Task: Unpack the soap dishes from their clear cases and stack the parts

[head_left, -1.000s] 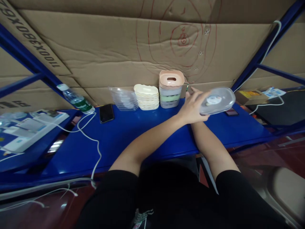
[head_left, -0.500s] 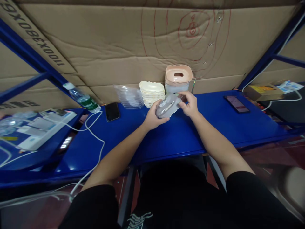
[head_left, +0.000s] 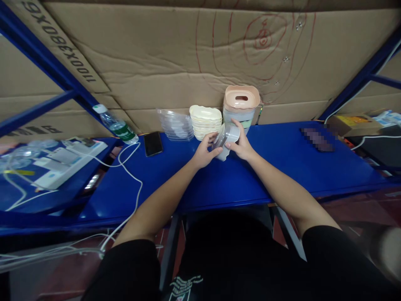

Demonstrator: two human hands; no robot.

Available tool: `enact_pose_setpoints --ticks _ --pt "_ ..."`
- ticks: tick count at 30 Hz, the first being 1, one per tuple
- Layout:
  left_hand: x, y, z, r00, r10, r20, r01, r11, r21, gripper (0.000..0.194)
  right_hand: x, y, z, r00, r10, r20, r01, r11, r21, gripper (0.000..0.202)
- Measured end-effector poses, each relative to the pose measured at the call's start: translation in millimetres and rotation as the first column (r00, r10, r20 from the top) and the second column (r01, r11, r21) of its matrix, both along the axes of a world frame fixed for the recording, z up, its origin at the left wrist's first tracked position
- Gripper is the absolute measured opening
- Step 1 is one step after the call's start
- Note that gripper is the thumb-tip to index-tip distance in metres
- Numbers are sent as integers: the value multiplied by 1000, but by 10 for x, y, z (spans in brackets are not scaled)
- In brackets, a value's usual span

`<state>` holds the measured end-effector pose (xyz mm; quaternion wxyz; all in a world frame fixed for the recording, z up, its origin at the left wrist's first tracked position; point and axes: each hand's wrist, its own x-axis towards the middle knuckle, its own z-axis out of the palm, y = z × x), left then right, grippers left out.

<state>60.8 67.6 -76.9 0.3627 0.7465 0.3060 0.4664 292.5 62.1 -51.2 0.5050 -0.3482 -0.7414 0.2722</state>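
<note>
Both hands hold a small grey and clear plastic container (head_left: 231, 134) above the blue table. My left hand (head_left: 204, 152) grips its left end, fingers behind and thumb in front. At its right end my right hand (head_left: 243, 144) is closed round it, thumb on the near side. Just behind stand a stack of cream wavy-edged trays (head_left: 206, 120) and, to the right, a stack of tubs with a peach slotted one (head_left: 242, 99) on top. Left of the cream stack are nested clear plastic covers (head_left: 176, 125).
A black phone (head_left: 153, 144) and a green-labelled bottle (head_left: 117, 126) lie left on the blue table (head_left: 200, 188), beside white cables (head_left: 138, 184). A blurred device (head_left: 318, 139) is at right. Cardboard (head_left: 150, 50) stands behind.
The container has been turned between my hands and now shows its side, tilted more upright. The whole view has shifted slightly, so the table items appear further right.
</note>
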Motion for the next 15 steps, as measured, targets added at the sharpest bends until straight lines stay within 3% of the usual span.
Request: enact_pose_setpoints --ticks 5,11,13,15 --pt "-74 -27 115 997 -52 -52 54 998 41 129 -7 -54 46 993 113 32 -112 993 -40 139" --pt "-94 -72 222 985 -137 -102 140 990 20 137 -3 -97 103 986 120 116 -119 993 -23 137" --pt "-155 -56 276 986 -116 -124 123 991 53 138 5 -98 112 987 102 125 -102 995 -10 139" --pt "-283 -10 390 992 7 -127 10 992 128 139 17 -87 111 990 80 113 -81 997 10 140"
